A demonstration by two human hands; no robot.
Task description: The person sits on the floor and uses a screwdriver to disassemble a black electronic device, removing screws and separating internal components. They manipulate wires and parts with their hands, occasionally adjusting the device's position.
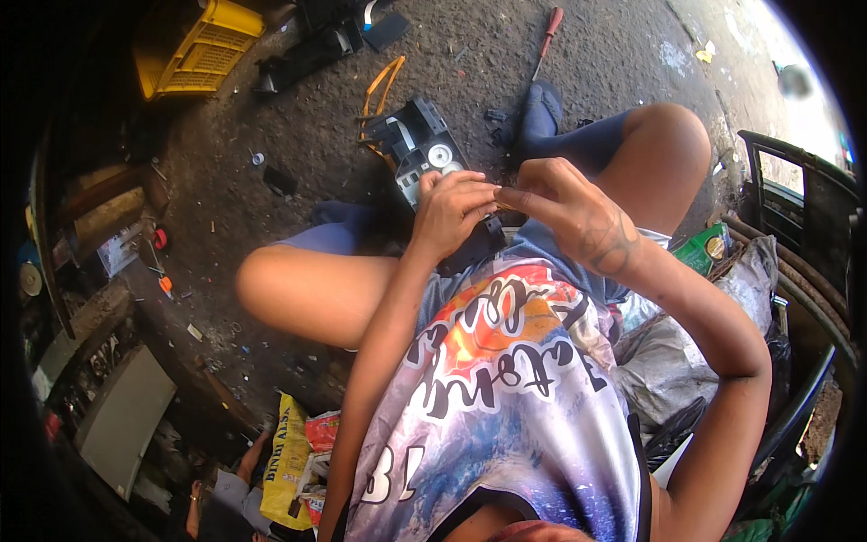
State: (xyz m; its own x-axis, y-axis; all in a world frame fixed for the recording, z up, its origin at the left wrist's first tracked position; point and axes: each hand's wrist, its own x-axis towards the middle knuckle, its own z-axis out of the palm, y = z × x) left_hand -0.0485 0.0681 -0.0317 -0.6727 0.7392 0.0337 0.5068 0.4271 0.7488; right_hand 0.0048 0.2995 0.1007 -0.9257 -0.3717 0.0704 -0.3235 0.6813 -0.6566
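Observation:
A black plastic machine part (pixel 404 134) with pale round gears and a grey metal plate lies between my legs, its near end hidden under my hands. My left hand (pixel 449 215) is closed over that near end, its fingers curled and its thumb towards the right. Just beside it, my right hand (pixel 564 210) is closed in a pinch, fingertips meeting those of the left. Whatever sits between the right fingertips is too small and covered to name. Orange straps or cables (pixel 383 86) trail from the far left side of the part.
A red-handled screwdriver (pixel 552 25) lies beyond my right foot. A yellow crate (pixel 199 50) and black plastic pieces (pixel 312 56) are at the far left. Orange-handled scissors or pliers (pixel 165 284) lie left. Sacks (pixel 673 348) and a metal frame (pixel 799 181) stand right; another person's arm (pixel 251 458) shows lower left.

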